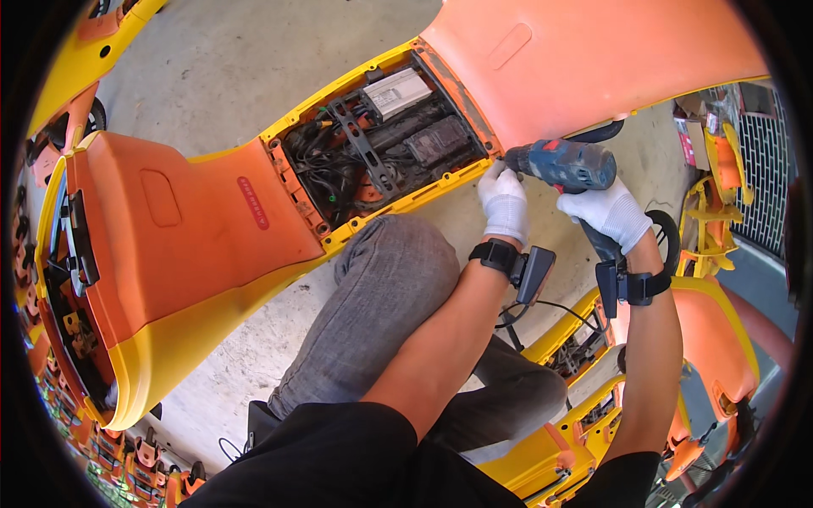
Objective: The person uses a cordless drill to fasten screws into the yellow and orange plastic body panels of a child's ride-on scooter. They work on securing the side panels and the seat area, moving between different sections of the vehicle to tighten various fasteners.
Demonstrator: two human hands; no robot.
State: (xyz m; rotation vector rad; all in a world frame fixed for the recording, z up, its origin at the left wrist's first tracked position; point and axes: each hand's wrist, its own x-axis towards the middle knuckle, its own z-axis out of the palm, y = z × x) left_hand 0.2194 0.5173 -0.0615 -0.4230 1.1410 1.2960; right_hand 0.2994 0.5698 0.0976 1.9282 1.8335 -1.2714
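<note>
My gloved right hand [611,212] is wrapped around the grip of a dark blue and black cordless drill [569,164], which lies nearly level and points left. Its chuck end meets the yellow rim of an orange and yellow vehicle body [207,237], at the right corner of an open compartment [368,182]. Just below that tip, my gloved left hand [505,203] has its fingers pinched together at the rim; whatever they hold is too small or hidden. Inside the compartment are black cables, a silver box [396,93], a black box [436,140] and a dark slotted bracket [364,148].
A large orange panel [584,59] rises beyond the compartment. My grey-trousered knee [398,254] is against the body's near side. More orange and yellow vehicle bodies [711,330] stand at the right, with yellow parts [707,212] stacked behind. Concrete floor [254,59] shows around the body.
</note>
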